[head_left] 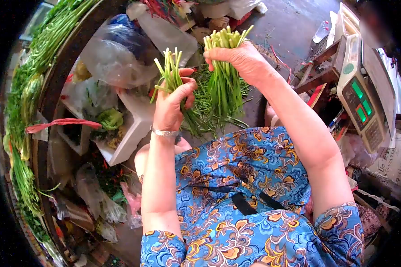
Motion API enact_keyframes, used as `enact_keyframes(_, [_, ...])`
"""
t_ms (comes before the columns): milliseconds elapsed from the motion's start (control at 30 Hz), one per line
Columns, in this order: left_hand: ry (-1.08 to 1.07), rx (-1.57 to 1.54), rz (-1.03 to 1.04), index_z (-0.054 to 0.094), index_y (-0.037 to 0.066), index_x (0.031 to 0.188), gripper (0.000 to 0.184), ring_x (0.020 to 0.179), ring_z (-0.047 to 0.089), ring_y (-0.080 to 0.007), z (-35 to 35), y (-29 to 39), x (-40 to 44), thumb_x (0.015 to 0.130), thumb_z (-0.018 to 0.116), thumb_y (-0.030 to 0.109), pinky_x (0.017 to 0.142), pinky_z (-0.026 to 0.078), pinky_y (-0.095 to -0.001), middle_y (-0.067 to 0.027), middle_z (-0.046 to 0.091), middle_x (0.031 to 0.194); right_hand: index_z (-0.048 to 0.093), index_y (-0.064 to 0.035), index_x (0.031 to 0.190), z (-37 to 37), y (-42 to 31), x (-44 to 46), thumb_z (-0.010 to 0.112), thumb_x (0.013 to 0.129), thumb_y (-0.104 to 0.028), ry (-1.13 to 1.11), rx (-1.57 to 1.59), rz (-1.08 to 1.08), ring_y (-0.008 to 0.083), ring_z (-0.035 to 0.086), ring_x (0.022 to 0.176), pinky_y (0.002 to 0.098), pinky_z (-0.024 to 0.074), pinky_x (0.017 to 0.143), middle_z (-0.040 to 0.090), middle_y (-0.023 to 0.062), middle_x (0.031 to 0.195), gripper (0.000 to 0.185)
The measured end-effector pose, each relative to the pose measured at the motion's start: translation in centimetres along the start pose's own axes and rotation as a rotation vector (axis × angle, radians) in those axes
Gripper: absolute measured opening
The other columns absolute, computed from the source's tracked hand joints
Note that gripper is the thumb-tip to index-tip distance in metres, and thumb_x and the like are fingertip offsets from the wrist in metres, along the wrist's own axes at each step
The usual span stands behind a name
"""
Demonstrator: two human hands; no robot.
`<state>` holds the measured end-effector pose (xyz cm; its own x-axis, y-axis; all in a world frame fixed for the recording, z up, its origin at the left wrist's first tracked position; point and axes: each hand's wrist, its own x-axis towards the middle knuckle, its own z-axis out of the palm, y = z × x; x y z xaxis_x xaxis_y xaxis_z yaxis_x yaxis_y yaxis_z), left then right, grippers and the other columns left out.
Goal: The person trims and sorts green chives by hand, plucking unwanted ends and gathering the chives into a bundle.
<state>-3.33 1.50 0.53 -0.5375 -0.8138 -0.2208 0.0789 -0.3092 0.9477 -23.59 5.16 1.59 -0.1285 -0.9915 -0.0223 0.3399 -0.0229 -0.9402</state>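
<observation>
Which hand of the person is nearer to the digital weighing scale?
Right. The right hand, holding green stalks, is left of the digital weighing scale, across a gap; the left hand is farther left.

stem bunches [225, 86]: pale green, deeper below | clothing [227, 233]: blue — orange swirling florals | strip [64, 122]: pinkish red

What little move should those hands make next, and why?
Perhaps bring the smaller bunch in the left hand over to the larger bunch in the right hand: both are green stems, pale ends up, held close together.
</observation>
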Motion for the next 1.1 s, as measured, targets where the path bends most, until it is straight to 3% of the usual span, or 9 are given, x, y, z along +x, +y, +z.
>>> enact_keyframes(167, [-0.063,-0.064,-0.016,0.058,0.0,0.108,0.028,0.064,0.052,-0.0099,0.0,-0.2,0.2,0.083,0.055,0.011,0.055,0.041,-0.0231,-0.0045,0.061,0.088,0.065,-0.0037,0.087,0.9,0.4,0.0,0.078,0.072,-0.005,0.008,0.042,0.011,0.0121,0.06,0.068,0.0276,0.05,0.061,0.064,0.0018,0.078,0.02])
enact_keyframes(433, [-0.104,0.202,0.117,0.056,0.004,0.102,0.019,0.063,0.047,-0.0075,1.5,-0.3,-0.3,0.084,0.054,0.011,0.055,0.035,-0.0204,-0.0019,0.057,0.081,0.067,-0.0034,0.084,1.0,0.9,-0.1,0.072,0.076,-0.007,-0.173,0.142,0.026,0.012,0.061,0.068,0.027,0.049,0.063,0.066,0.0028,0.077,0.01])
enact_keyframes(500, [-0.145,0.213,0.146,0.057,0.004,0.103,0.019,0.066,0.049,-0.0076,1.7,0.0,-0.3,0.086,0.056,0.012,0.055,0.036,-0.0204,-0.0019,0.058,0.082,0.066,-0.0044,0.08,0.9,0.8,0.0,0.07,0.078,-0.009,-0.074,0.124,0.044,0.0118,0.06,0.065,0.0274,0.0486,0.061,0.065,0.0026,0.074,0.007])
enact_keyframes(567, [0.103,-0.139,-0.024,0.057,0.005,0.108,0.021,0.074,0.055,-0.0089,2.3,0.1,-0.6,0.089,0.059,0.014,0.059,0.041,-0.0208,-0.0023,0.061,0.087,0.064,-0.0056,0.078,0.8,0.7,0.2,0.07,0.078,-0.011,-0.049,0.103,0.062,0.0117,0.059,0.063,0.0274,0.048,0.059,0.063,0.0021,0.072,0.008])
enact_keyframes(600, [0.085,-0.167,0.007,0.058,0.005,0.112,0.024,0.078,0.059,-0.0109,2.0,-0.1,-0.5,0.09,0.062,0.015,0.063,0.045,-0.0223,-0.003,0.063,0.09,0.064,-0.0059,0.078,0.7,0.9,0.4,0.071,0.078,-0.012,-0.015,0.103,0.067,0.0119,0.059,0.063,0.0272,0.0478,0.059,0.063,0.0021,0.071,0.008])
enact_keyframes(833, [-0.018,-0.108,0.063,0.061,0.006,0.108,0.019,0.07,0.057,-0.0091,1.0,0.0,-0.4,0.089,0.063,0.011,0.061,0.044,-0.0216,-0.0041,0.064,0.086,0.065,-0.0053,0.084,0.3,1.0,0.4,0.071,0.078,-0.012,0.035,0.165,0.106,0.0126,0.06,0.064,0.0272,0.0486,0.058,0.064,0.0029,0.074,0.011])
enact_keyframes(933, [0.062,0.002,0.102,0.061,0.005,0.104,0.016,0.064,0.055,-0.0094,0.8,-0.2,-0.3,0.089,0.064,0.011,0.059,0.043,-0.0209,-0.0046,0.065,0.084,0.065,-0.005,0.086,0.3,0.5,0.2,0.071,0.077,-0.012,0.097,0.182,0.103,0.0131,0.061,0.065,0.0274,0.0505,0.06,0.065,0.0032,0.077,0.013])
enact_keyframes(1033, [0.012,0.003,0.057,0.061,0.006,0.106,0.018,0.078,0.062,-0.0136,0.0,0.0,-0.4,0.089,0.065,0.011,0.063,0.05,-0.0245,-0.0021,0.064,0.091,0.065,-0.0052,0.088,0.1,0.3,0.2,0.072,0.076,-0.01,0.137,0.202,0.096,0.0147,0.063,0.068,0.0288,0.0528,0.064,0.065,0.0035,0.079,0.014])
enact_keyframes(1100, [0.086,-0.008,0.062,0.061,0.006,0.103,0.015,0.071,0.06,-0.0117,0.6,0.1,-0.6,0.09,0.064,0.012,0.059,0.047,-0.0233,-0.0021,0.064,0.088,0.065,-0.005,0.088,-0.1,0.6,0.4,0.071,0.076,-0.01,0.132,0.224,0.027,0.0157,0.063,0.069,0.0302,0.0529,0.064,0.065,0.0039,0.079,0.014])
